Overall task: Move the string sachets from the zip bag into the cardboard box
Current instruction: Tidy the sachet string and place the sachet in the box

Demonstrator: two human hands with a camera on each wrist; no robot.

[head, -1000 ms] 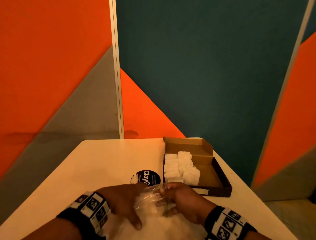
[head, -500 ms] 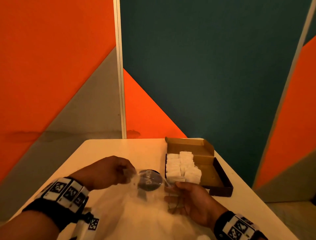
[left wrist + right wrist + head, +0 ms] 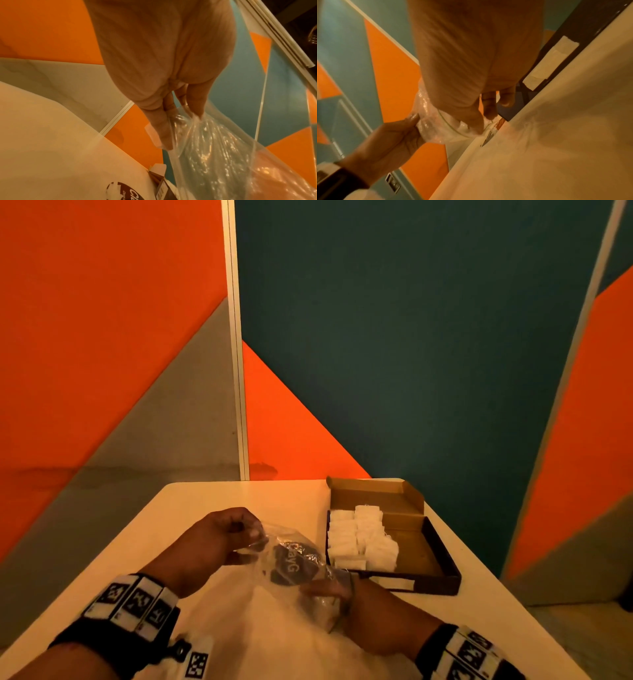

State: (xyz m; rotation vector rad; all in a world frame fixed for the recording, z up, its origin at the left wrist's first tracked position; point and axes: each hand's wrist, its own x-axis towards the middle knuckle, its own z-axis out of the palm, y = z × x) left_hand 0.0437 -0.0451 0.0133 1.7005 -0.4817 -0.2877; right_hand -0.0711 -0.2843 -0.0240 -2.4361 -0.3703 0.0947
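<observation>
A clear zip bag (image 3: 301, 563) lies on the white table (image 3: 205, 501) in front of me, with white sachets (image 3: 274, 631) heaped in its near end. My left hand (image 3: 255, 537) pinches the left edge of the bag's mouth and holds it up; the pinch (image 3: 187, 115) shows in the left wrist view. My right hand (image 3: 337, 589) grips the right edge of the mouth, fingers (image 3: 488, 112) curled on the plastic (image 3: 433, 125). The cardboard box (image 3: 442, 553) stands open at the right, with rows of white sachets (image 3: 359, 539) filling its left half.
A black round label (image 3: 291, 565) on the table shows through the bag. The box's lid flap (image 3: 370, 491) stands up at the back. Orange, grey and teal partition walls (image 3: 411, 337) close off the table's far side. The table's right edge runs just past the box.
My hands, close together on the bag one second ago, have drawn apart. The left hand lifted its edge up and to the left, spreading the bag's mouth.
</observation>
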